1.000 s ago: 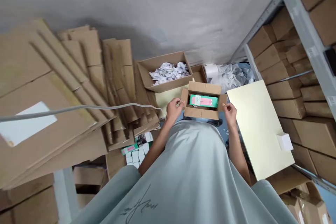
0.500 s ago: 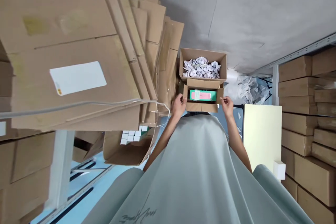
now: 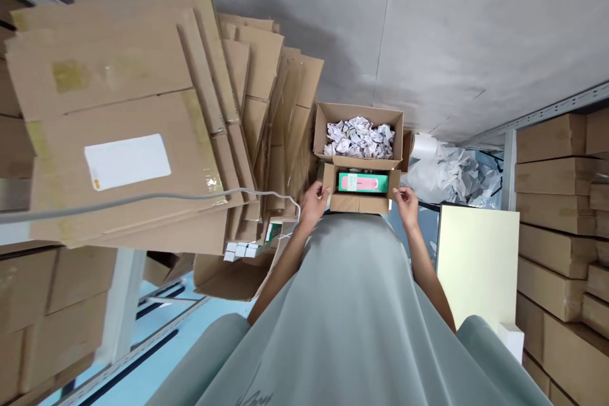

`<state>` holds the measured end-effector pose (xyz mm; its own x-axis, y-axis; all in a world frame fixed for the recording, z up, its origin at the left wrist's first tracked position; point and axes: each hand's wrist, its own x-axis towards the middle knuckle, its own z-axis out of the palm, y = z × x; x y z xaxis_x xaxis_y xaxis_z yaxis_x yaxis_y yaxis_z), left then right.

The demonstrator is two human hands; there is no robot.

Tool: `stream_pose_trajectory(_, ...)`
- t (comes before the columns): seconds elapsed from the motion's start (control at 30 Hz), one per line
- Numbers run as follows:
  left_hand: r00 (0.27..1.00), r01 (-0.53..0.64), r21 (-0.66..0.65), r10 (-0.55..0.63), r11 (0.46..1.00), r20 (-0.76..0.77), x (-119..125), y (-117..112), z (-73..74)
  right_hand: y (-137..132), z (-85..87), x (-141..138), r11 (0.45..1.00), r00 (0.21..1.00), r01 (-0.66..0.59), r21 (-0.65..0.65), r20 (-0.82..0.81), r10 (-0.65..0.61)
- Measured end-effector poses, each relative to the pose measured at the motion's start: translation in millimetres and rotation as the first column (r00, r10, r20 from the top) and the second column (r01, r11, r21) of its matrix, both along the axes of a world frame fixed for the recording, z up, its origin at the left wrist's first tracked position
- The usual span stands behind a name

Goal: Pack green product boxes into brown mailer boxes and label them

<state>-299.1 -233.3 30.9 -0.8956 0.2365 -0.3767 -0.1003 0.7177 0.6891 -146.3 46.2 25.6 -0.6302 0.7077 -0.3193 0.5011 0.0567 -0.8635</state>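
Observation:
A small cardboard box [image 3: 359, 204] stands right in front of me with its top flaps spread. Inside it lies a green package [image 3: 363, 183] with a pink shape and a white label on its face. My left hand [image 3: 314, 203] pinches the box's left side flap. On the opposite side, the fingers of my right hand [image 3: 406, 204] are closed on the right flap. Just behind, a larger open carton [image 3: 320, 133] holds crumpled white paper [image 3: 360, 138].
Flattened cardboard sheets [image 3: 128, 114] are stacked at left, a grey cable [image 3: 143, 202] crossing them. Below them, an open carton [image 3: 228, 279] holds small white-ended boxes. Right are plastic wrap and paper [image 3: 450, 174], a pale yellow board [image 3: 477, 266] and shelved cartons [image 3: 552, 203].
My view has shifted, so the scene sits slightly lower. The small box's back flap looks leaned farther back toward the larger carton. Both hands remain at the side flaps.

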Motion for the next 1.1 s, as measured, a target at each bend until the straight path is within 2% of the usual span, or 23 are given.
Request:
stream_pose_trajectory(0.07,0.995,-0.034,-0.015,0.033,0.999,-0.096,0,6,5.3,6,0.5,-1,1.0,1.0,-0.017,-0.012,-0.006,0.017)
stream_pose_trajectory(0.13,0.966,-0.031,-0.029,0.022,0.999,-0.257,-2,14,14.7,13,7.9,-4,0.999,1.0,-0.026,0.038,-0.012,0.026)
stream_pose_trajectory(0.2,0.92,0.037,-0.045,-0.051,0.998,-0.389,-10,25,24.5,22,22.8,-11,0.987,0.998,-0.046,0.155,-0.033,0.052)
stream_pose_trajectory(0.27,0.883,0.141,-0.061,-0.153,0.988,-0.444,-24,37,29.6,32,41.6,-25,0.952,0.99,-0.104,0.288,-0.062,0.127)
stream_pose_trajectory(0.37,0.858,0.261,-0.088,-0.273,0.961,-0.434,-47,53,21.9,45,63.0,-64,0.868,0.944,-0.276,0.412,-0.055,0.326)
stream_pose_trajectory(0.47,0.87,0.275,-0.132,-0.305,0.952,-0.386,-62,62,2.7,53,62.9,-119,0.749,0.843,-0.513,0.419,0.084,0.531)
stream_pose_trajectory(0.57,0.881,0.274,-0.15,-0.311,0.95,-0.356,-67,62,-12.8,49,43.8,-181,0.577,0.688,-0.72,0.385,0.295,0.663)
stream_pose_trajectory(0.7,0.867,0.288,-0.182,-0.337,0.94,-0.367,-67,59,-18.3,19,12.7,-254,0.324,0.439,-0.896,0.303,0.501,0.746)
stream_pose_trajectory(0.77,0.864,0.284,-0.207,-0.343,0.936,-0.368,-67,60,-17.4,-1,1.5,-278,0.249,0.349,-0.936,0.25,0.553,0.756)
stream_pose_trajectory(0.83,0.863,0.285,-0.22,-0.35,0.933,-0.365,-67,61,-16.0,-19,-5.8,-292,0.243,0.32,-0.947,0.209,0.585,0.745)
stream_pose_trajectory(0.93,0.858,0.296,-0.229,-0.364,0.927,-0.363,-67,61,-14.2,-37,-10.0,-298,0.271,0.334,-0.942,0.197,0.615,0.715)
stream_pose_trajectory(1.1,0.856,0.3,-0.193,-0.353,0.934,-0.377,-67,60,-14.5,-34,-1.4,-288,0.236,0.334,-0.942,0.238,0.631,0.7)
